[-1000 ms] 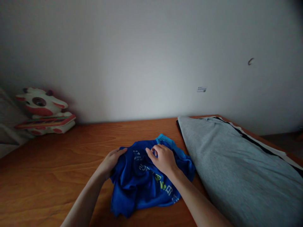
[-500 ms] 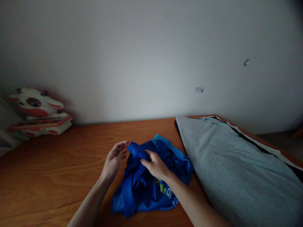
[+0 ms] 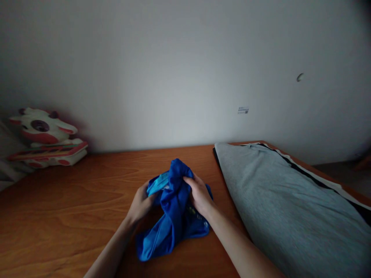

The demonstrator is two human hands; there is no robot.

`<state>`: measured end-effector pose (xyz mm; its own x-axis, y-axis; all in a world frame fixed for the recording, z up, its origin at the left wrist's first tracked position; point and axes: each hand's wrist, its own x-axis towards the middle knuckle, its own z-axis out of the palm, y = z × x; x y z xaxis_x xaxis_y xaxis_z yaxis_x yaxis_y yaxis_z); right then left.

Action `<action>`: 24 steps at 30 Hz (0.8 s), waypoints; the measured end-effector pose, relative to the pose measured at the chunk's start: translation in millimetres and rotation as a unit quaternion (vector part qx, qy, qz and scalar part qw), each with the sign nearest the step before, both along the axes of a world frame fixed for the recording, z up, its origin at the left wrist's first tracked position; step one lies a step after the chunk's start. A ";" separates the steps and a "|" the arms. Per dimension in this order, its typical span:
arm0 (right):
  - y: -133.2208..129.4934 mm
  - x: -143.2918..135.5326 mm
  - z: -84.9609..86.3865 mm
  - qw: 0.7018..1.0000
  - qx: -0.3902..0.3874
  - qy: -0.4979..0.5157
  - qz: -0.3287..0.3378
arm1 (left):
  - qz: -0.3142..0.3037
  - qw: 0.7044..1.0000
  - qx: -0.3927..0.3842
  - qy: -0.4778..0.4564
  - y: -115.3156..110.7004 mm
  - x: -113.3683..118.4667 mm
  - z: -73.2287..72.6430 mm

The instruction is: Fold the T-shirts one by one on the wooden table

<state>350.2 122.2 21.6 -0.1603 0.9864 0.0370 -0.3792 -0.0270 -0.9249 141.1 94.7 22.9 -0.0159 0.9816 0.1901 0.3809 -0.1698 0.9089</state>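
Observation:
A crumpled blue garment (image 3: 176, 208) with a lighter blue band and some pale print is bunched between my hands, its lower part lying on the wooden surface (image 3: 72, 200). On its left side, my left hand (image 3: 142, 202) grips the light blue part, fingers partly behind the cloth. My right hand (image 3: 199, 193) pinches the raised upper fold from the right, thumb in front. Folds hide some of my fingertips.
To the right lies a large grey cloth (image 3: 278, 200) with a black and white striped edge. A cow-shaped toy keyboard (image 3: 49, 139) stands at the far left. Behind the surface rises a pale wall (image 3: 162, 77).
The garment, spread wider before, is now gathered and lifted in the middle. My left hand has closed on its light blue part, and my right hand has moved slightly right and up.

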 end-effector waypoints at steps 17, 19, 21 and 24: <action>-2.5 3.1 -22.6 0.881 0.186 -0.433 -0.048 | -0.078 0.994 0.014 0.074 -7.2 10.5 2.4; 9.1 8.5 -27.6 0.912 0.153 -0.370 -0.091 | -0.072 0.994 0.000 0.079 -7.0 11.6 4.4; 17.8 13.1 -31.6 0.926 0.133 -0.330 -0.122 | -0.063 0.996 -0.017 0.055 -6.5 10.8 8.3; 25.4 19.4 -35.0 0.944 0.094 -0.276 -0.156 | -0.049 0.998 -0.024 -0.015 -4.8 4.2 14.6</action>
